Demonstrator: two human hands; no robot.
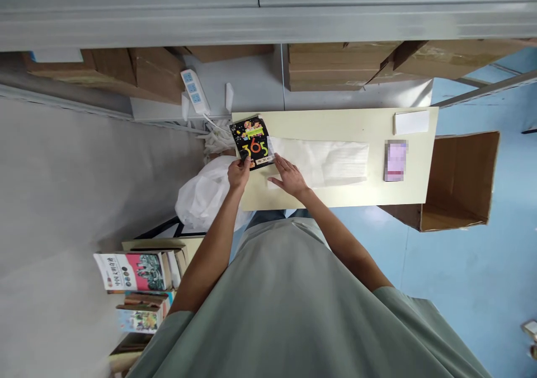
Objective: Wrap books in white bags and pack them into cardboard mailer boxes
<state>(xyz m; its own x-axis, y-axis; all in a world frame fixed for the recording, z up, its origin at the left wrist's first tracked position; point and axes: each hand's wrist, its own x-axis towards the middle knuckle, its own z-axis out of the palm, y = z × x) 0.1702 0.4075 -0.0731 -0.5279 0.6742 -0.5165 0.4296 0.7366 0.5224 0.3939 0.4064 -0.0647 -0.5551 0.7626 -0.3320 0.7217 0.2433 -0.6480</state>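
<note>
My left hand [239,172] grips the near edge of a black book with colourful "365" lettering [251,141], which lies at the left end of a pale yellow table [377,185]. My right hand [290,178] rests flat, fingers stretched out, on a white plastic bag [331,161] lying along the table's middle. The book's right edge sits at the bag's left end, seemingly partly inside it.
A blurred pink-white item [395,160] and a white paper [411,122] lie at the table's right end. An open cardboard box [459,182] stands right of the table. A white sack [201,196] and stacked books [136,272] sit to the left. Cardboard boxes [335,65] and a power strip [195,91] lie beyond.
</note>
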